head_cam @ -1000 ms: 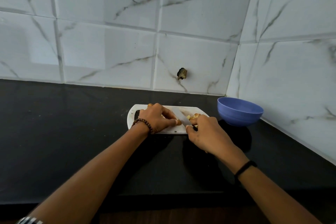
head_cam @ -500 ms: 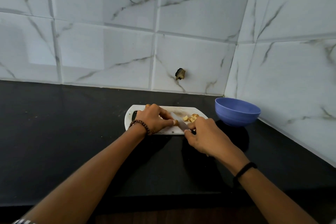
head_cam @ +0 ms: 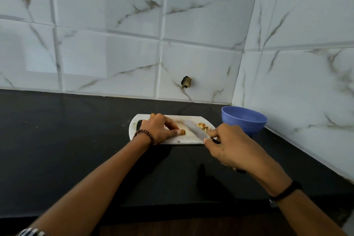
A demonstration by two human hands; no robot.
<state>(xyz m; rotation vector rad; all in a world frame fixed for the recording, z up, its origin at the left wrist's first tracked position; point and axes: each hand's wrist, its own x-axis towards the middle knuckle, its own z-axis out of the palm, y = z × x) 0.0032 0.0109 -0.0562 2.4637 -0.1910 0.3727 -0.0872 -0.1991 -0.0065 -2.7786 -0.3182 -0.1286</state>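
Note:
A white cutting board (head_cam: 183, 141) lies on the black counter near the back wall. My left hand (head_cam: 160, 127) rests on the board and grips a brownish piece of food (head_cam: 183, 132), whose cut end pokes out past my fingers. My right hand (head_cam: 230, 147) holds a knife (head_cam: 193, 128) by its handle, the blade lying slantwise across the board just right of the food. A small heap of cut yellow pieces (head_cam: 203, 127) sits at the board's right end.
A blue bowl (head_cam: 244, 119) stands right of the board in the corner. Marble-look tiled walls close the counter (head_cam: 67, 140) at the back and right. A dark hole (head_cam: 186, 82) marks the back wall. The counter's front edge runs below my forearms.
My right hand with the knife has drawn back to the right and toward me, away from the food. The left hand stays on the board, holding the food.

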